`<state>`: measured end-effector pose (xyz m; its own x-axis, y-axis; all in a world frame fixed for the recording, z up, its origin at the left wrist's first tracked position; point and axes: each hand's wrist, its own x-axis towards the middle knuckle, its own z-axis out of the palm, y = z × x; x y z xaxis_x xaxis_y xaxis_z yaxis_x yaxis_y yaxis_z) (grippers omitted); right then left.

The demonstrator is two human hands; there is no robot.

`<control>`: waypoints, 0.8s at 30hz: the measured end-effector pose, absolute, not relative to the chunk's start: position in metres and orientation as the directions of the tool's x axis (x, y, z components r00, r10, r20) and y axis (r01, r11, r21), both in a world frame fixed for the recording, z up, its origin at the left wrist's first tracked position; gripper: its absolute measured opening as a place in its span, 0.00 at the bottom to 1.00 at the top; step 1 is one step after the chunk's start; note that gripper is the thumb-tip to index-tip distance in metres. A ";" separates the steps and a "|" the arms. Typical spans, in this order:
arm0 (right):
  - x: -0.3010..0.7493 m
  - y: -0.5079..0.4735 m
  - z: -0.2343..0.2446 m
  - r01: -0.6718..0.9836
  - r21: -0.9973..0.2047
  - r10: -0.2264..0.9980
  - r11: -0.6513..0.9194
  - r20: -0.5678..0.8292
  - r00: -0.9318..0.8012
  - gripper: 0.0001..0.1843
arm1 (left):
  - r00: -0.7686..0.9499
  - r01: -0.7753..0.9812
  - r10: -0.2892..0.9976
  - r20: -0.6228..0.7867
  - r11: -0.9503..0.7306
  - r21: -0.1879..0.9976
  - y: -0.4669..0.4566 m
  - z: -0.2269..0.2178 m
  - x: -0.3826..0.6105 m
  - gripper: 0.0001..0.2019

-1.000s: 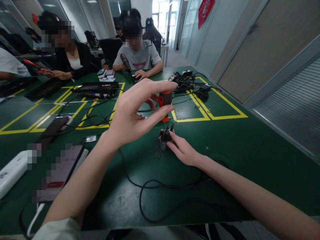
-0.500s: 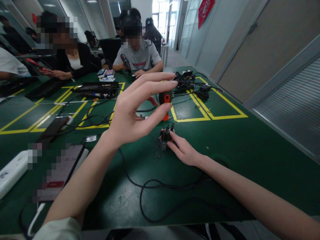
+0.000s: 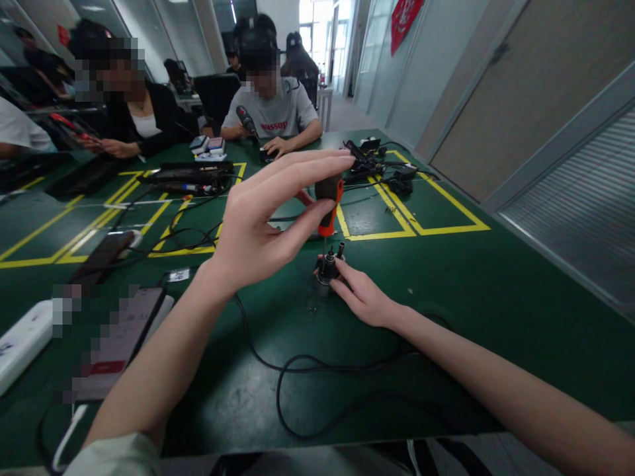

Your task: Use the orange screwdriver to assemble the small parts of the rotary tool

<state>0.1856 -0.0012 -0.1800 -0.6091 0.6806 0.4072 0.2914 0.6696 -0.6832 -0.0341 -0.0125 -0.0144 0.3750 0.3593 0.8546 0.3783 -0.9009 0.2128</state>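
My left hand (image 3: pixel 270 221) is closed around the handle of a black and orange screwdriver (image 3: pixel 326 221), thumb on the near side and fingers over the top. The screwdriver stands nearly upright, its thin shaft reaching down to a small dark cylindrical part (image 3: pixel 328 266) with short posts on top; whether the tip sits in a screw is too small to tell. My right hand (image 3: pixel 364 294) grips that part from the right, thumb and fingers pressed against its side, holding it upright on the green table (image 3: pixel 476 277). Its far side is partly hidden.
Black cable (image 3: pixel 317 360) loops across the near table. On the left lie a phone (image 3: pixel 116 337), a white power strip (image 3: pixel 24 340) and a dark slab (image 3: pixel 106 254). A cable pile (image 3: pixel 364 162) lies at the back right. Across the table, a person (image 3: pixel 272 112) holds a power drill (image 3: pixel 247 120).
The screwdriver handle has turned a little, its orange strip moving toward the right side. My left thumb and fingers have shifted with it. My right hand stays on the part.
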 end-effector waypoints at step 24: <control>0.187 -0.001 -0.180 0.288 -0.684 0.677 0.670 0.403 -0.616 0.26 | 0.352 0.363 0.305 0.885 -0.916 0.171 -0.013 -0.016 -0.032 0.16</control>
